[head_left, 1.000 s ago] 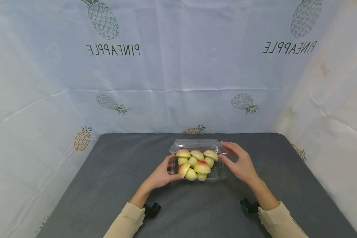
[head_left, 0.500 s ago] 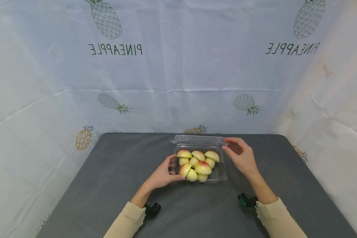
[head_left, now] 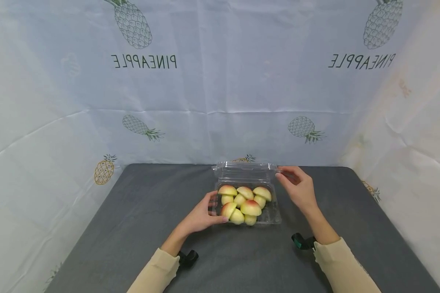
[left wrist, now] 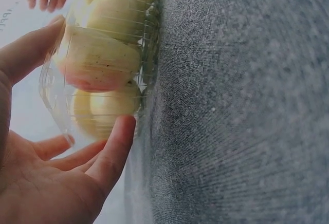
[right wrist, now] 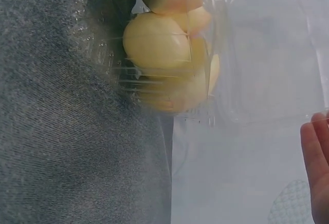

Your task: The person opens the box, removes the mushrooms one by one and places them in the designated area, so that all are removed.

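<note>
A clear plastic clamshell box (head_left: 273, 212) sits on the dark table, holding several pale yellow mushroom-shaped pieces (head_left: 251, 207) with reddish tops. My left hand (head_left: 199, 215) grips the box's left end, thumb at the near rim and fingers along the far side. In the left wrist view, that hand (left wrist: 56, 178) spans the box's end wall. The see-through lid (head_left: 245, 172) stands raised at the back, hinged to the box. At its right corner, my right hand (head_left: 301, 190) pinches the lid's edge. The right wrist view shows fingertips (right wrist: 311, 141) at that edge.
Underneath lies a dark grey tabletop (head_left: 161, 191) with rounded far corners. A white cloth with pineapple prints (head_left: 302, 126) hangs behind and on both sides. Black straps with small devices (head_left: 188, 258) sit on both wrists.
The lid has swung up and back from low over the box's far side. My right hand has risen and moved away with it, while the left hand keeps its hold on the box.
</note>
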Tool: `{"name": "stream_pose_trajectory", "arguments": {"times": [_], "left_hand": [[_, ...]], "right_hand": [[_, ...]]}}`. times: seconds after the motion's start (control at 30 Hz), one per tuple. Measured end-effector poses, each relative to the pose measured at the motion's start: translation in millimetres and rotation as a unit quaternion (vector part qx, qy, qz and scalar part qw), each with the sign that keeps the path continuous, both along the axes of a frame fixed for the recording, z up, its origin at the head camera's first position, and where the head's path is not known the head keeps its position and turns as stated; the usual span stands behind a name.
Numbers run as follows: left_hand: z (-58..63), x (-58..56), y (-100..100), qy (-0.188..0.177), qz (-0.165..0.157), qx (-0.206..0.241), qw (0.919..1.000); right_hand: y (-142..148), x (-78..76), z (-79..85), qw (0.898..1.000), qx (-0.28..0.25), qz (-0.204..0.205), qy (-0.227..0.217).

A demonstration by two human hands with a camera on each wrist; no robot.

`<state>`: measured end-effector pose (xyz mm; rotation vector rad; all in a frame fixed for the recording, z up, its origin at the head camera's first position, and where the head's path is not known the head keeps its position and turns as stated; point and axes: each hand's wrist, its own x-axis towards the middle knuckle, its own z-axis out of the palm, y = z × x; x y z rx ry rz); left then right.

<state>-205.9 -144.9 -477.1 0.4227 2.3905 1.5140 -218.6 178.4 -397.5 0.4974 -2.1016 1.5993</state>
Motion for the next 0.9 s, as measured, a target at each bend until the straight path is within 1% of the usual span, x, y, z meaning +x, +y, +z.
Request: {"name": "stream_pose_trajectory", "arguments": {"times": [0.23,0.37,0.6,0.73,0.9], "left_hand": [[-1.5,0.2,1,0.001,0.002,0.003,1.0],[-1.8,-0.6,0,0.002,0.0,0.005,1.0],[-1.1,-1.5,1,-0.004,0.0,0.008,1.0],[-1.7,-1.5,1,-0.006,0.003,0.005,1.0],[-2.0,-0.8,0,-0.008,0.004,0.005,0.9999]], "right_hand": [[0,-4.4,0.1,1.0,0.011,-0.007,-0.001],[-1,-7.6,1.8,1.0,0.02,-0.023,-0.009],[-5,-13.6,5.6,0.997,0.028,-0.062,-0.031],[-6,-17.9,4.8,0.996,0.045,-0.074,-0.032],[-9,-23.0,3.0,0.995,0.049,-0.082,-0.037]]}}
